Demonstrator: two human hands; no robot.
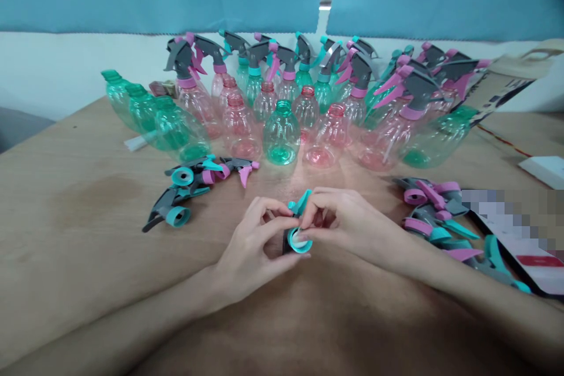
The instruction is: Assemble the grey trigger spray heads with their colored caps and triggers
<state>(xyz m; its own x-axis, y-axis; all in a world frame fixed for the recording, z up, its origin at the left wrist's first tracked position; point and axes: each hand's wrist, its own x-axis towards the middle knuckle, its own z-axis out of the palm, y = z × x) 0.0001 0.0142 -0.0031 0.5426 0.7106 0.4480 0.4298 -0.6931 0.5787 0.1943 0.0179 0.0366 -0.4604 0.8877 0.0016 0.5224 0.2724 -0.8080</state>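
Note:
Near the middle of the table, my left hand (259, 238) grips a grey and teal spray head (300, 241), its round teal collar facing me. My right hand (335, 217) is at the collar, thumb and fingers pinched on a small white piece (299, 237) in the collar's opening. The teal trigger points up between the hands. Behind them stands an open green bottle (282, 135), with open pink bottles (240, 129) beside it. Loose spray heads lie in a pile on the left (177, 216) and another on the right (418, 227).
Several bottles with spray heads (288, 73) fill the back of the wooden table (88, 200). Green bottles (176, 126) lean at the left. At the right are a flat dark-edged object (524, 247), a white box (544, 170) and a beige printed bag (497, 82).

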